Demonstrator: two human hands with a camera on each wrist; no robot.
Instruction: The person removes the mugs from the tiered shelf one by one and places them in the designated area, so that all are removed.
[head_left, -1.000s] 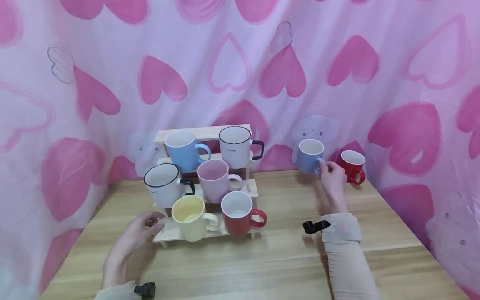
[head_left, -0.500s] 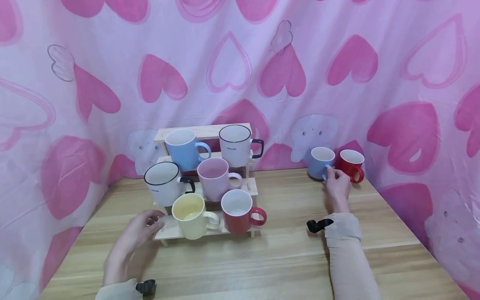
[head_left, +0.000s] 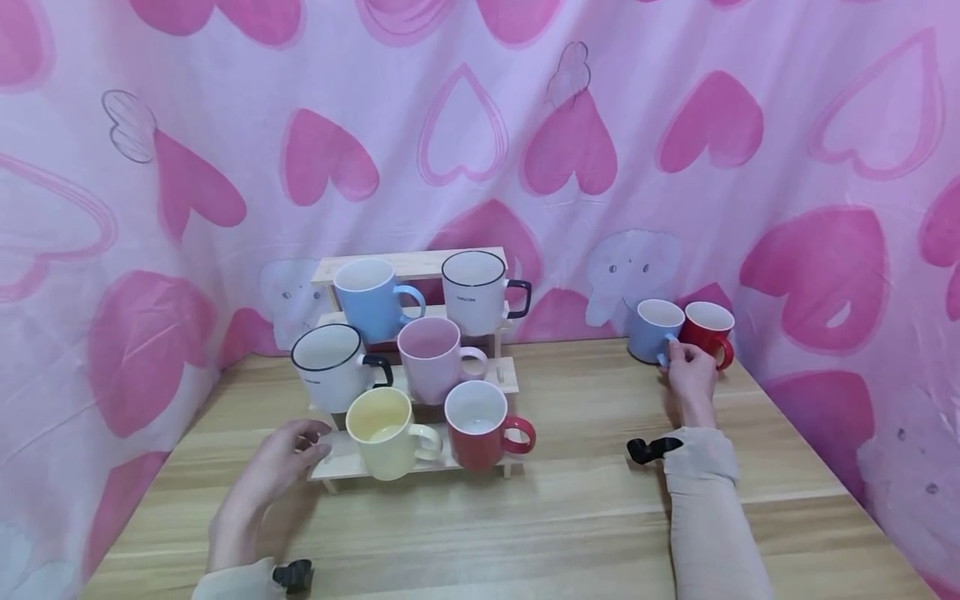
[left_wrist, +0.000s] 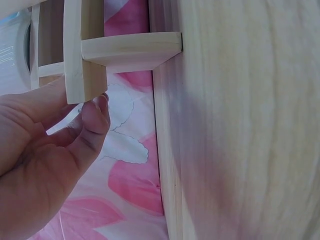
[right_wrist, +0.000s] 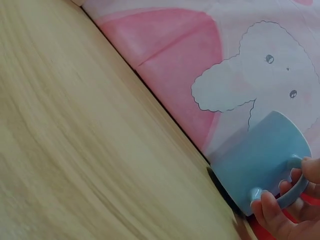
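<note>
My right hand (head_left: 692, 372) grips the handle of a light blue mug (head_left: 651, 335) at the table's back right. In the right wrist view, the fingers curl through the handle of the blue mug (right_wrist: 260, 160). Close against it on the right is a red mug (head_left: 703, 335). At the left, my left hand (head_left: 277, 458) holds the end of the lowest shelf of a wooden tiered rack (head_left: 341, 460). The left wrist view has thumb and fingers at the end of that shelf board (left_wrist: 86, 82).
On the rack stand another blue mug (head_left: 369, 304), two white black-rimmed mugs (head_left: 474, 300) (head_left: 326, 375), a pink mug (head_left: 429, 367), a yellow mug (head_left: 384, 442) and a red mug (head_left: 474, 437). A pink heart-patterned curtain (head_left: 465, 208) hangs behind the wooden table (head_left: 562, 508).
The right hand has brought the blue mug rightward and down onto the table, close beside the red mug. The left hand has stayed at the rack.
</note>
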